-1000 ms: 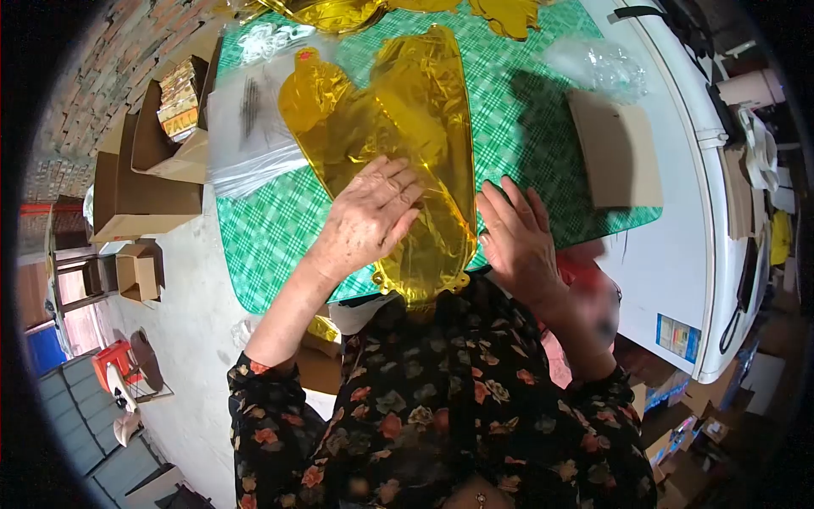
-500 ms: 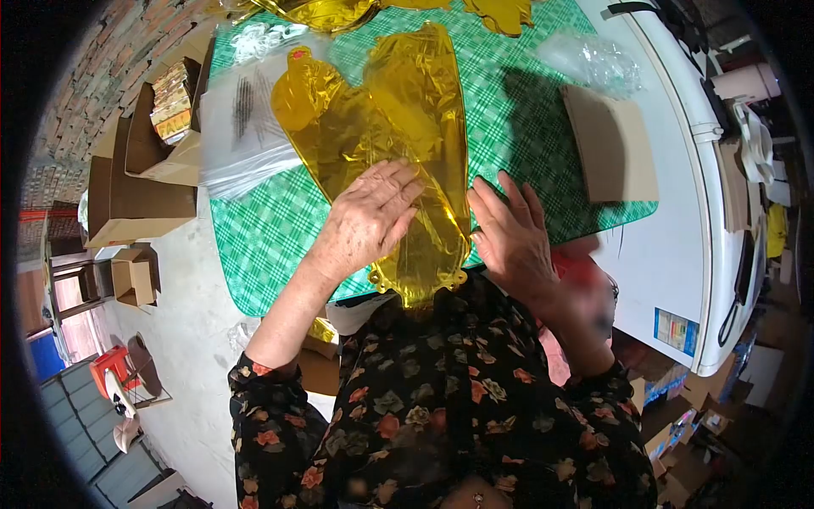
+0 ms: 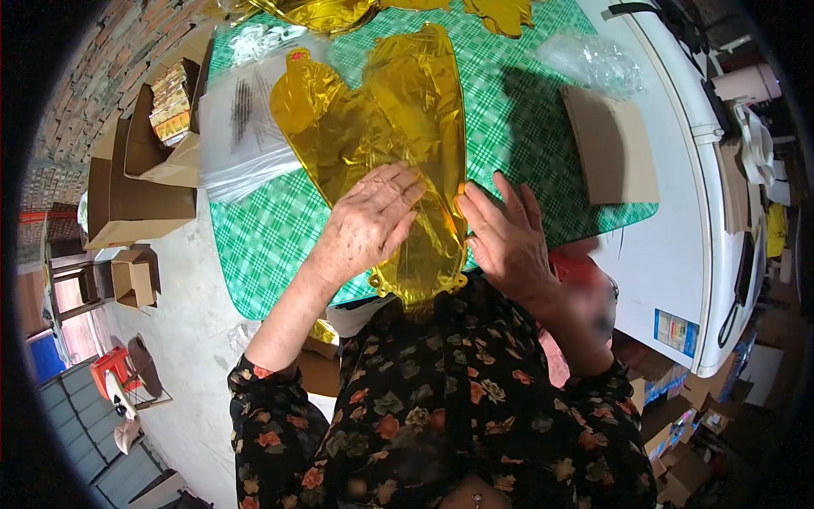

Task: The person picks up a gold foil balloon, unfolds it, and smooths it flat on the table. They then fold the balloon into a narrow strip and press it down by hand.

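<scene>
A flat, uninflated gold foil balloon (image 3: 415, 102) lies lengthwise on the table, its narrow end reaching over the near edge against my floral top. My left hand (image 3: 365, 220) rests palm down on the balloon's lower half, fingers stretched out. At the balloon's right edge is my right hand (image 3: 509, 237), its fingers extended and partly spread. The index fingertip touches or nearly touches the foil; exact contact is hard to tell.
A green checked cloth covers the table (image 3: 263, 246). Left of the balloon lie clear plastic bags (image 3: 246, 119); more gold foil (image 3: 331, 13) lies at the far edge. Cardboard (image 3: 610, 144) and crumpled clear plastic (image 3: 589, 64) lie at right, beside a white fridge (image 3: 670, 220). Boxes (image 3: 140, 195) stand at left.
My right hand has shifted slightly left, bringing its fingertips to the balloon's edge. My left hand has hardly moved on the foil.
</scene>
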The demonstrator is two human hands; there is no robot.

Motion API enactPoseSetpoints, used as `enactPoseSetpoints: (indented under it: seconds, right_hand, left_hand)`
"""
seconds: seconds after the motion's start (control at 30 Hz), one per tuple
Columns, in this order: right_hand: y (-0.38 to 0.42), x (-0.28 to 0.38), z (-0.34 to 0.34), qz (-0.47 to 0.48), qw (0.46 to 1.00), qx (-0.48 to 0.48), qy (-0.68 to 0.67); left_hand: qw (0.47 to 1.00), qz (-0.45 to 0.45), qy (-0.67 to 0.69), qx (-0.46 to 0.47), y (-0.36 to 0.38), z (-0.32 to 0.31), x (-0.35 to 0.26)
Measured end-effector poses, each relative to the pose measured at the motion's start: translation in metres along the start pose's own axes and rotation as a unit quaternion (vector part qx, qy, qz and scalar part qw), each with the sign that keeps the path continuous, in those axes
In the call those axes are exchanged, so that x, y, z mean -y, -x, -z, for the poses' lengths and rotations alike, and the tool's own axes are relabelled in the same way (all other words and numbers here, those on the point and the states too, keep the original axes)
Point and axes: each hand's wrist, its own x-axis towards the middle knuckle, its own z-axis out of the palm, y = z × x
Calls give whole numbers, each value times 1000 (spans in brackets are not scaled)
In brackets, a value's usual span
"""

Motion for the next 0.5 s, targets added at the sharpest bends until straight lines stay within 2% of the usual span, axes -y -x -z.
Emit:
enactPoseSetpoints:
  seconds: [0.5]
  right_hand:
    - [-1, 0, 1, 36, 999, 15, 22]
  left_hand:
    - [1000, -2, 10, -1, -1, 1, 0]
